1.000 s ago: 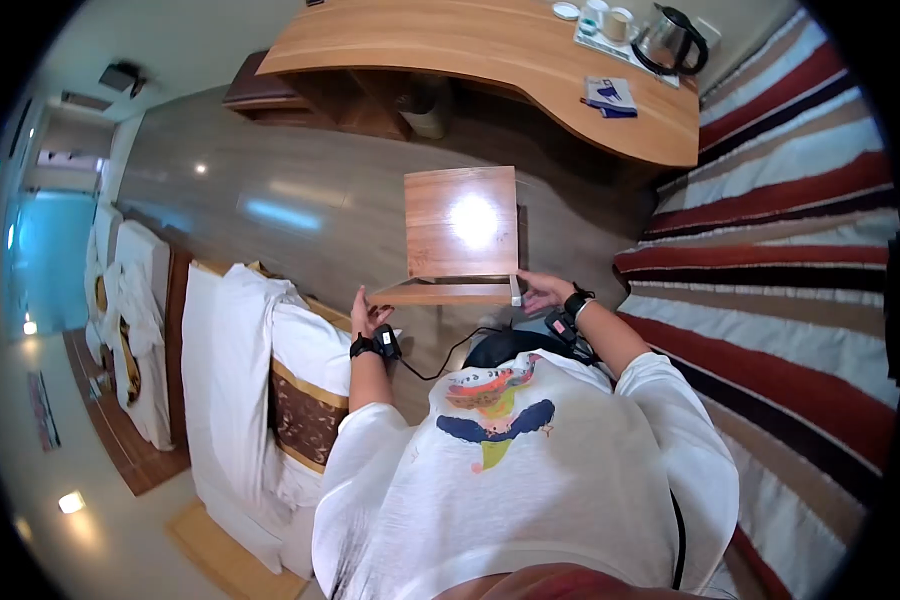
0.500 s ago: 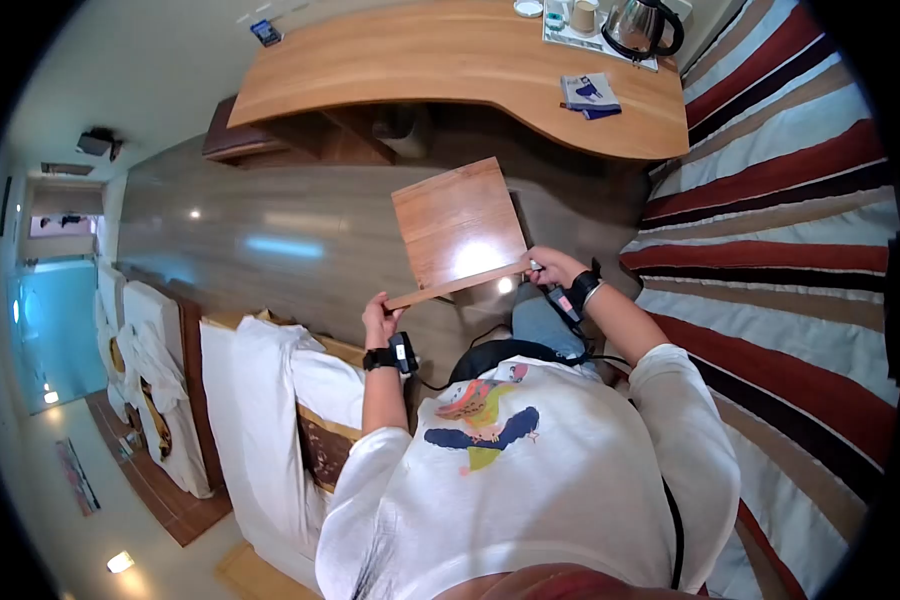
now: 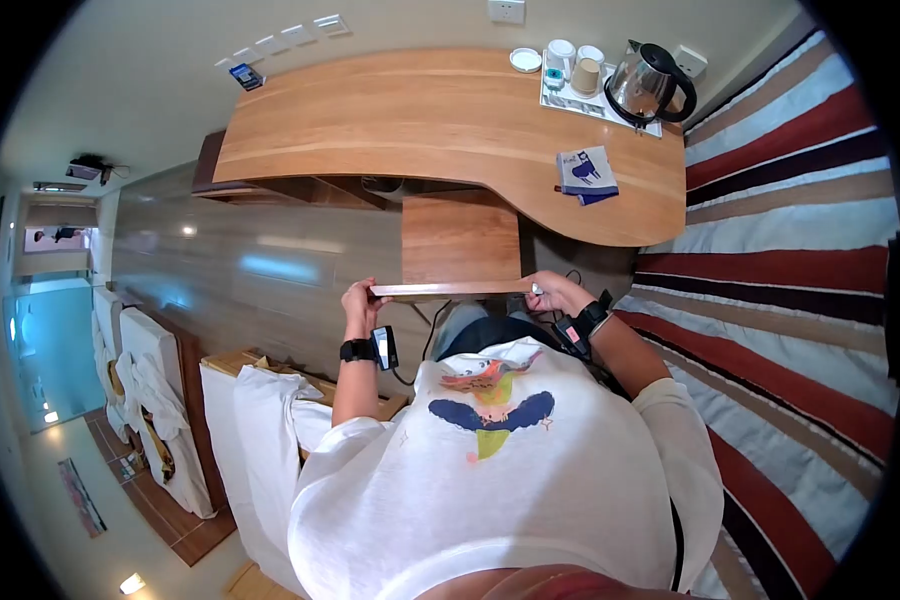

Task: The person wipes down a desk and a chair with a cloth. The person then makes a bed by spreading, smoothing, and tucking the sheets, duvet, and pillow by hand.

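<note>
A wooden chair [image 3: 460, 238] stands in front of me, with its square seat facing up and its backrest seen edge-on from above. The far edge of the seat passes beneath the rim of the wooden desk [image 3: 370, 120]. My left hand [image 3: 358, 300] grips the left end of the backrest's top edge. At the other end, my right hand [image 3: 555, 293] is closed round the same edge. A small pale spot shows by the right thumb, too small to name. Most of the chair's legs are hidden.
On the desk are an electric kettle [image 3: 642, 85], a tray with cups [image 3: 586, 75], a white dish [image 3: 525, 60] and a blue-and-white packet [image 3: 587, 172]. A striped curtain [image 3: 770, 260] hangs at right. White-covered furniture [image 3: 245, 430] stands at left.
The chair has turned square to the desk and its seat has slid partly beneath it. Both hands kept their hold. My view has shifted closer to the desk.
</note>
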The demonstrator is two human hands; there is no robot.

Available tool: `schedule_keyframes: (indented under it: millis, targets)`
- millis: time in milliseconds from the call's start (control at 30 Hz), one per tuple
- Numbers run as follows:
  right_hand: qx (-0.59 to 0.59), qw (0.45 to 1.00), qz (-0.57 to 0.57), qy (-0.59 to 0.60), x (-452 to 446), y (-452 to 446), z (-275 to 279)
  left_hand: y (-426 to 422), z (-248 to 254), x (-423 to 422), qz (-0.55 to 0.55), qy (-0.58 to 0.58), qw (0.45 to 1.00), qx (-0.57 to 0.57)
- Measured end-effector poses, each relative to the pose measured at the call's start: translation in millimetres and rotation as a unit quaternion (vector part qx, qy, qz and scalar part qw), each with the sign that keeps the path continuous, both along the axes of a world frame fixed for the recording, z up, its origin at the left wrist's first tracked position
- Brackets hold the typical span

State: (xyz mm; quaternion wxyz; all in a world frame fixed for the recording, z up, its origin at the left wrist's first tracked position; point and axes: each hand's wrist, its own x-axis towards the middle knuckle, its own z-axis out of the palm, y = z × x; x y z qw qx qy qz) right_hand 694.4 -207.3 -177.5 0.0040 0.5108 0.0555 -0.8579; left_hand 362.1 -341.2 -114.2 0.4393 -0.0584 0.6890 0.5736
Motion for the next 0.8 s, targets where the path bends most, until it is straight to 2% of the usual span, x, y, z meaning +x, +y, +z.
schedule_keyframes:
  millis: [167, 267, 467, 533, 800]
  targets:
    - [-0.005, 0.999, -0.018, -0.042, -17.3, 34.1, 22.5, 48.3, 3.2, -20.0, -0.011, -0.042, 0.999, -0.014]
    - [0.024, 0.999, 0.012, -0.035, -34.2, 49.1, 37.1, 71.1, 7.8, -36.5, -0.023, -0.04, 0.999, -0.025]
    - [-0.021, 0.998, -0.048, -0.024, -77.7, 68.6, 24.5, 122.2, 7.7, -91.6, -0.079, -0.058, 0.995, -0.011]
    - [-0.012, 0.999, -0.027, -0.038, -89.8, 78.2, 42.8, 138.7, 4.4, -104.0, -0.095, -0.062, 0.994, -0.011]
    - [0.059, 0.994, -0.051, -0.076, -122.3, 105.0, 23.4, 183.6, -27.4, -147.7, -0.114, -0.11, 0.987, 0.016]
